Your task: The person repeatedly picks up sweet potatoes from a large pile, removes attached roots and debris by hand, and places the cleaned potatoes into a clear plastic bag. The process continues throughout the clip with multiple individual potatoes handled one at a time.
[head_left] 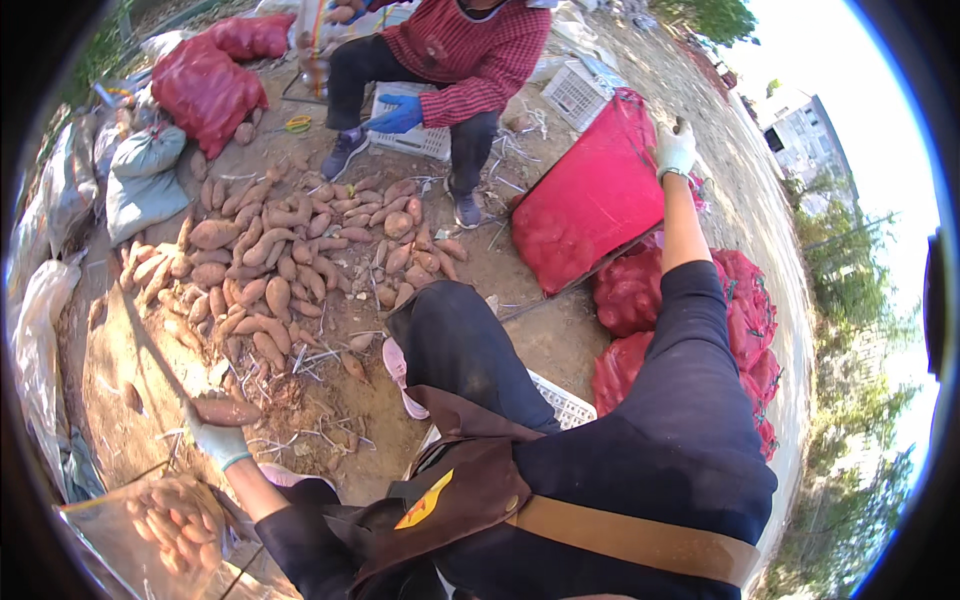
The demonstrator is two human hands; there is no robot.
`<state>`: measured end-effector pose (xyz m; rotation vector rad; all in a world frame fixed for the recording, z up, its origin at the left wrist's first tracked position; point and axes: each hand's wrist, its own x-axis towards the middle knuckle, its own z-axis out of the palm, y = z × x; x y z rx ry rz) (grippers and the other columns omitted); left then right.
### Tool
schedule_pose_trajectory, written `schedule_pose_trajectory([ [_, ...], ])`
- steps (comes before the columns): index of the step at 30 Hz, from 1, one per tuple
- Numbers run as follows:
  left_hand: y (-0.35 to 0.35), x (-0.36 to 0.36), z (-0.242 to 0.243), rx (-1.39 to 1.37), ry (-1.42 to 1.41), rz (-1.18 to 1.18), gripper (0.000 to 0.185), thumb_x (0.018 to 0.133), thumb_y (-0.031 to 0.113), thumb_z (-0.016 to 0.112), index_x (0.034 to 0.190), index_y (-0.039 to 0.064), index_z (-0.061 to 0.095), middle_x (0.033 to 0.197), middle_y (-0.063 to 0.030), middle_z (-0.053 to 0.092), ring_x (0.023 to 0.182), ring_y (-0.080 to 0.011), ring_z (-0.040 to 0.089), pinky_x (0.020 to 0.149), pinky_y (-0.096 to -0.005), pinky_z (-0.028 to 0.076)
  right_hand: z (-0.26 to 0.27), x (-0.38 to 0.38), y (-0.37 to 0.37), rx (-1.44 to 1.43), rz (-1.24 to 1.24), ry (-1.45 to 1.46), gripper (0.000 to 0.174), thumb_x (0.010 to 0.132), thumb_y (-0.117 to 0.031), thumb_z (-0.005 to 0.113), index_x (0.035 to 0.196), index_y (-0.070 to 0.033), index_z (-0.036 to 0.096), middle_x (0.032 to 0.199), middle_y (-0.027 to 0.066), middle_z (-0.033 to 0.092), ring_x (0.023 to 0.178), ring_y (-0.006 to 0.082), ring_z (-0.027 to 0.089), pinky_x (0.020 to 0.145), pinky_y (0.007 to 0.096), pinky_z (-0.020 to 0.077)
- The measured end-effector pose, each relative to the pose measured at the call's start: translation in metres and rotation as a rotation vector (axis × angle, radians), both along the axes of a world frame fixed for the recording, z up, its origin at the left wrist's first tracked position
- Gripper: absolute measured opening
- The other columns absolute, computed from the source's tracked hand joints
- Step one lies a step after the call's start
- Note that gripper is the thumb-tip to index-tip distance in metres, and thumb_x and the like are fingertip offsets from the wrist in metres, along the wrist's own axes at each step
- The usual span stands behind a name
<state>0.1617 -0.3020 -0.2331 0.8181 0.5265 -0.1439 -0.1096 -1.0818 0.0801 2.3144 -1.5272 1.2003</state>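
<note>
A reddish-brown sweet potato [226, 412] rests in my left hand [217, 441], which wears a pale work glove with a teal cuff. Beyond that hand spreads a large heap of sweet potatoes [255, 262] on bare soil. My right arm stretches far forward, and my gloved right hand [676, 151] is at the upper edge of a red bag [592, 195] hung on a dark frame. Something small and dark shows at its fingertips, too small to name. Sweet potatoes show through the bag's lower mesh part.
A person [465, 60] in blue gloves sits opposite on a white crate [412, 139]. Filled red mesh bags [628, 292] lie at right; another red bag [206, 90] lies back left. A clear plastic bag of sweet potatoes [172, 517] stands front left. Scissors [298, 124] lie on the ground.
</note>
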Motion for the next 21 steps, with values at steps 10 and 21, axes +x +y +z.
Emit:
schedule_pose_trajectory([
  [10, -0.042, -0.016, 0.057, -0.626, -0.193, -0.095, 0.044, 0.103, 0.039, 0.038, 0.115, 0.002, 0.058, 0.093, -0.0119, 0.064, 0.083, -0.0281, 0.062, 0.08, -0.0446, 0.054, -0.22, 0.202, 0.505, 1.58, 1.646, 0.276, 0.067, 0.093, -0.02, 0.067, 0.148, 0.001, 0.036, 0.137, 0.0141, 0.052, 0.124, 0.0204, 0.053, 0.106, 0.0335, 0.0414],
  [21, 0.011, -0.012, 0.053, -0.176, -0.222, 0.163, 0.04, 0.105, 0.037, 0.043, 0.128, 0.006, 0.053, 0.118, -0.0123, 0.061, 0.109, -0.0275, 0.058, 0.094, -0.0425, 0.047, -0.255, 0.244, 0.602, 3.175, 1.085, 0.011, 0.059, 0.102, -0.057, 0.04, 0.122, -0.004, 0.053, 0.079, 0.009, 0.058, 0.039, 0.0075, 0.036, 0.037, 0.0209, 0.0269],
])
